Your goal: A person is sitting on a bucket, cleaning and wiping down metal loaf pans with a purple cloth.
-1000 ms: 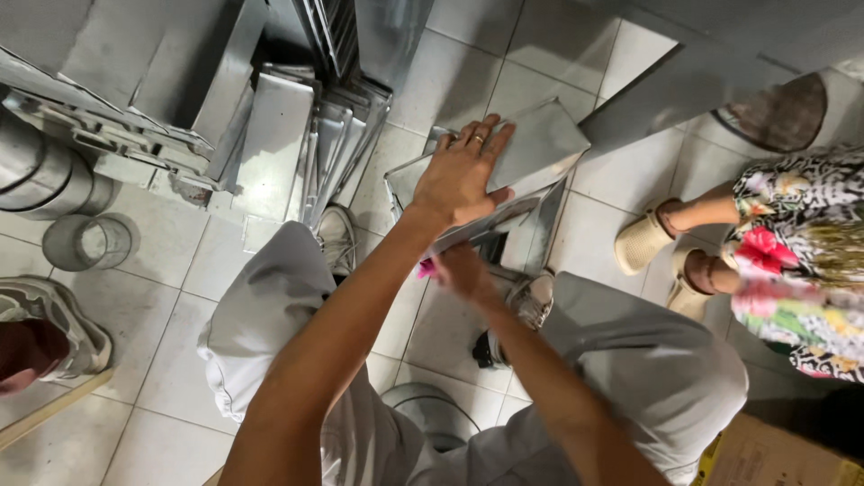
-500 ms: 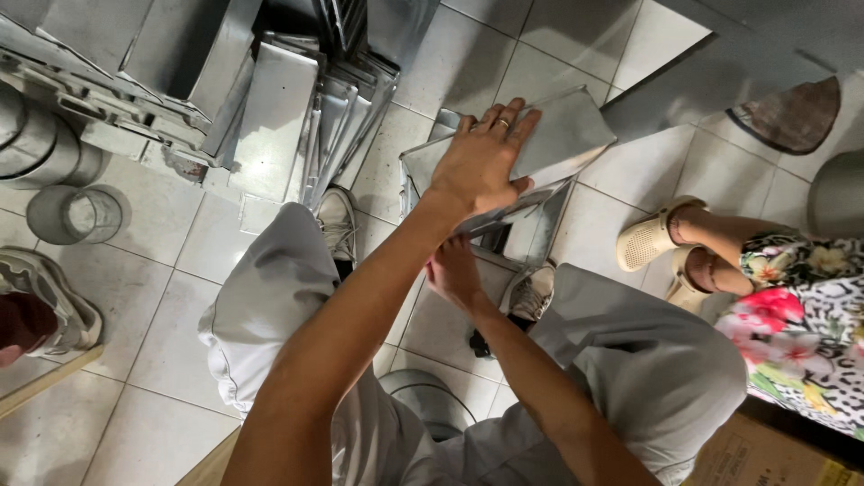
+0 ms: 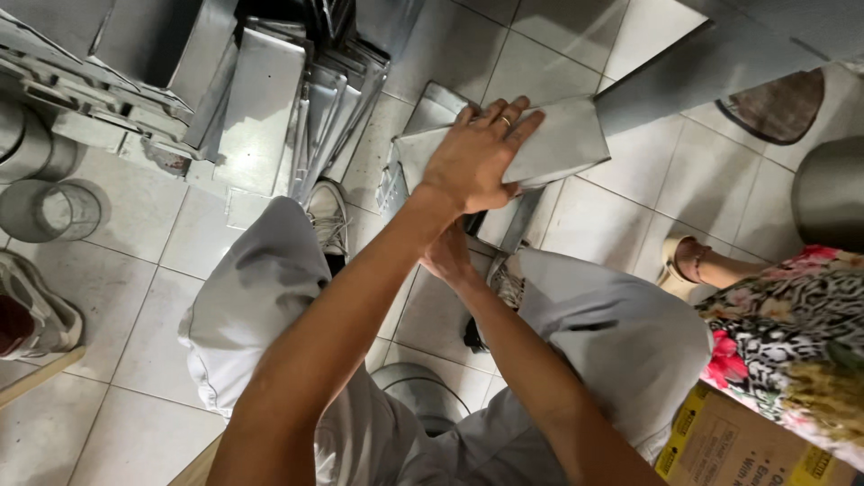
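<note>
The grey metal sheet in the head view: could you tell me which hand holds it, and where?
The left hand lies flat on top of the grey metal sheet. The right hand is under it, its grip hidden.

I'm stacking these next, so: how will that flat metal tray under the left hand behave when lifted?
The metal tray looks rigid: it keeps flat under the left hand, no sag. Probably light for its size, being thin sheet. Its smooth, shiny face may be slippery, and the thin edges could bite, so grip near the rim.
</note>
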